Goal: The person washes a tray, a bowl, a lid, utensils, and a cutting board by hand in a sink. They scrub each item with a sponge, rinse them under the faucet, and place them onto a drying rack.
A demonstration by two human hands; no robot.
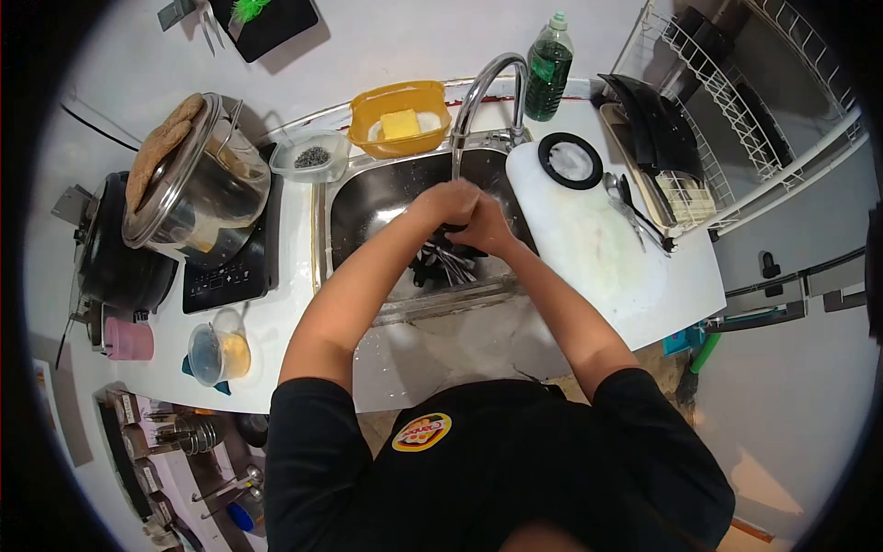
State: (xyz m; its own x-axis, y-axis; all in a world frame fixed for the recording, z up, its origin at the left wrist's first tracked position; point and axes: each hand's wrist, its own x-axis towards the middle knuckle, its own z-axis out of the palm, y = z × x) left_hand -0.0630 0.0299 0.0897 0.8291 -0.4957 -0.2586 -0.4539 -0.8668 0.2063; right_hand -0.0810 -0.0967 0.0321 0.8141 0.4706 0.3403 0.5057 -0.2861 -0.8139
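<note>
My left hand [449, 202] and my right hand [489, 230] meet over the metal sink [354, 207], right below the running faucet [478, 87]. Fingers of both hands are curled around something dark, mostly hidden by the hands, and I cannot make out its kind. Water falls from the spout onto my left hand. Under my hands, a bunch of cutlery [451, 265] with metal and black parts lies in the sink.
Behind the sink stand a yellow basin [366, 97] with a sponge [399, 124], a clear tub [311, 156] and a green soap bottle [550, 69]. A white cutting board [589, 239] holds a black-rimmed lid [570, 161] and utensils. A large steel pot [225, 175] stands left; a dish rack [727, 184] right.
</note>
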